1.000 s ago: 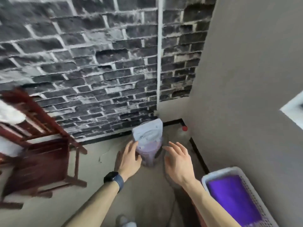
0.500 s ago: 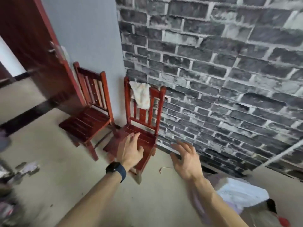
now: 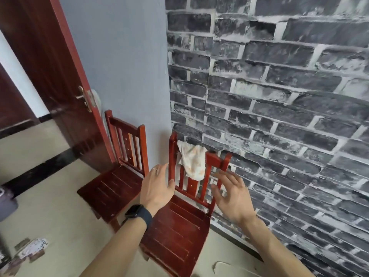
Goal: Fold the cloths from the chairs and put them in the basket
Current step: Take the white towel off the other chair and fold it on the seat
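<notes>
Cloth (image 3: pixel 192 163), pale with an orange print, hangs over the top rail of the nearer red chair (image 3: pixel 179 232), which stands against the brick wall (image 3: pixel 279 116). Left hand (image 3: pixel 157 188) and right hand (image 3: pixel 231 194) hover before the chair back, fingers spread, holding nothing, both below the cloth and apart from it. A second chair (image 3: pixel 111 188) stands just beside it.

Dark grey brick wall (image 3: pixel 279 96) on the right meets a plain blue-grey wall (image 3: pixel 123 66) at the far corner. Left, a red-brown door (image 3: pixel 50 66) stands open. The left chair (image 3: pixel 111 188) backs the plain wall, the right chair (image 3: pixel 179 232) the brick. Beige floor (image 3: pixel 60 226), black band (image 3: pixel 40 168).
</notes>
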A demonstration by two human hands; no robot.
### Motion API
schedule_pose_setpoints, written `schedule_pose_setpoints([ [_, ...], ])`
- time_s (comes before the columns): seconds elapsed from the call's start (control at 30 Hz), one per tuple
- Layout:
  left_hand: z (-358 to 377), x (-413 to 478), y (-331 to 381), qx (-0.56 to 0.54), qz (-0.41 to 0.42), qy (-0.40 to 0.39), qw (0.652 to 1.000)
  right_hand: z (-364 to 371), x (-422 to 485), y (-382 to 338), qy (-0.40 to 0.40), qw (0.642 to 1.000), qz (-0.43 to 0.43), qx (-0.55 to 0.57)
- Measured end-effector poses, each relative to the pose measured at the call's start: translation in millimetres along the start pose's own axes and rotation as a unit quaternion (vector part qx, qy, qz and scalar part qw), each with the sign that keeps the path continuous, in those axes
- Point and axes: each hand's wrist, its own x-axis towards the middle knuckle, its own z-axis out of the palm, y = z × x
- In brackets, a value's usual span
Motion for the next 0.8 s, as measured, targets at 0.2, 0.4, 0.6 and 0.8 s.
schedule_pose_setpoints([
  [0.2, 35, 120, 11, 0.005, -0.021, -0.051, 0.998, 36, 115, 43, -0.031, 0.999, 0.037, -0.022],
  [0.4, 96, 201, 2, -0.052, -0.106, -0.159, 0.98, 97, 200, 83, -0.15, 0.975, 0.1, -0.132],
  [0.6, 155, 256, -4, -0.254, -0.258, -0.18, 0.914, 152, 203, 108, -0.201, 0.946, 0.156, -0.203],
  [0.8, 194, 300, -19, -0.279, -0.335, -0.17, 0.884, 169, 204, 110, -0.196, 0.94, 0.191, -0.206],
])
